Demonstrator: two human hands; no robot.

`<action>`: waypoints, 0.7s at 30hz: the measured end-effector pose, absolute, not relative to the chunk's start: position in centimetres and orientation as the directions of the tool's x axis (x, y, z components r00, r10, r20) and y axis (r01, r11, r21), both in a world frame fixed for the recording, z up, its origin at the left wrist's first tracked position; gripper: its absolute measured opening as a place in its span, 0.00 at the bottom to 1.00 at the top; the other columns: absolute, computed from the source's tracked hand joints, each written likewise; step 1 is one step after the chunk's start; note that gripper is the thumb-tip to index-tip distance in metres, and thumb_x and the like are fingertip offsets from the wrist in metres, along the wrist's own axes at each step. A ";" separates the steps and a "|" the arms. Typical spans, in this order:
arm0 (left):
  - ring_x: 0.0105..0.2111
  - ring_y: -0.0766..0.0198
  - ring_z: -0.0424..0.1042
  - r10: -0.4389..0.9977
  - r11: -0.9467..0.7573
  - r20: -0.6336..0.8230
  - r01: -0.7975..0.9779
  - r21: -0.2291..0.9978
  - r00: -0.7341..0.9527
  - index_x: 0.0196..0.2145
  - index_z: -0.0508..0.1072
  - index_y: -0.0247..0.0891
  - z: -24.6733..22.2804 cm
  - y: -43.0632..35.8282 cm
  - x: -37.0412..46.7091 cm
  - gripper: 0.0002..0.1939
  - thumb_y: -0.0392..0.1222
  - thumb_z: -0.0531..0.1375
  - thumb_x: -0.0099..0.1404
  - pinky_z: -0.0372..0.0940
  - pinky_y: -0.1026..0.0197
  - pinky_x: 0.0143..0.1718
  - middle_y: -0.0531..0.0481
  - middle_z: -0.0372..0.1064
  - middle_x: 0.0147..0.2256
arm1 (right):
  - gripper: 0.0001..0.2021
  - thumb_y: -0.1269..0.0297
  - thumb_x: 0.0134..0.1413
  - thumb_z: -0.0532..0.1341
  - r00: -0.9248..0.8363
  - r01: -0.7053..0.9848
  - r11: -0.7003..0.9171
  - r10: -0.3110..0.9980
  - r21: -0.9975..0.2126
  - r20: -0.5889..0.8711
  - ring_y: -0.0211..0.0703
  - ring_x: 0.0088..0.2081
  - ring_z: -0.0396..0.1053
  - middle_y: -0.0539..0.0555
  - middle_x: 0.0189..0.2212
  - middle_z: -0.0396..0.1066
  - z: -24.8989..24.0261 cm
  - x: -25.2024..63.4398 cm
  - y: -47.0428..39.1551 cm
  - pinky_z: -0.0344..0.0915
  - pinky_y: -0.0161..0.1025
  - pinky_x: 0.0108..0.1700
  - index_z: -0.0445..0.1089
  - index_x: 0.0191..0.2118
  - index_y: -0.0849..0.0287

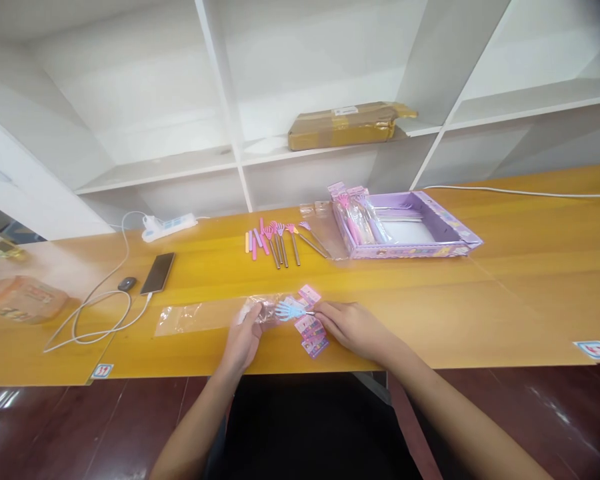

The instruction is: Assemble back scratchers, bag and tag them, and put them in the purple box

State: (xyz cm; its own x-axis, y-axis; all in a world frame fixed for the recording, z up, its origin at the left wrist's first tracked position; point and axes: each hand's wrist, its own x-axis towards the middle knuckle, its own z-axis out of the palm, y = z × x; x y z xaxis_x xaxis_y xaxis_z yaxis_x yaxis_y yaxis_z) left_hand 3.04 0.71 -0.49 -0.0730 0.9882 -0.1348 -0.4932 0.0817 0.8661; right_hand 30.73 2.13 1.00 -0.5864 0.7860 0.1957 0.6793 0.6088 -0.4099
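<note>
White shelving [330, 80] along the back, 1 taped brown parcel [347, 125] lying on a shelf. Below, a long yellow wooden tabletop [530, 267]. Toward the right of centre, an open lilac tray-box [410, 230] packed at its left end with bagged pink items. Just left of the box, a loose row of pink-headed scratchers with metal stems [280, 241], laid side by side, a few pink sticks beside them. At far left, an orange-tinted packet [20, 299], blurred. Farther in, a white power strip [169, 227], a dark phone [157, 272] lying flat, a small black mouse [127, 283] and a looping white cable [95, 320].

Near the front edge, a clear plastic sleeve [205, 315] flat on the wood. Left hand [245, 337] curled, fingers closed on the sleeve's right end. Right hand [353, 327] pinched shut on the stem of a light blue claw-shaped scratcher [290, 310], head pointing left at the sleeve mouth. Pink printed card [313, 328] lying between both hands, touching the scratcher.
</note>
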 end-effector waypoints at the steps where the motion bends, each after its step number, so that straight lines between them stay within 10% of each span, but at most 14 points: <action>1: 0.39 0.57 0.80 0.989 0.085 -0.134 -0.491 0.867 -0.066 0.37 0.81 0.35 -0.4 0.7 3.1 0.17 0.50 0.76 0.61 0.78 0.56 0.40 0.45 0.80 0.38 | 0.22 0.54 0.81 0.44 -0.590 0.674 0.617 0.780 -0.405 0.206 0.46 0.36 0.77 0.56 0.40 0.80 0.9 30.6 2.3 0.64 0.38 0.39 0.74 0.50 0.55; 21: 0.37 0.54 0.82 0.989 0.150 -0.147 -0.188 0.971 0.031 0.37 0.83 0.38 -1.3 0.3 3.6 0.20 0.59 0.75 0.60 0.75 0.51 0.49 0.46 0.83 0.37 | 0.16 0.58 0.81 0.50 -0.621 0.548 0.773 0.632 -0.320 0.464 0.44 0.38 0.80 0.56 0.40 0.82 -1.1 30.1 3.3 0.68 0.38 0.40 0.74 0.51 0.57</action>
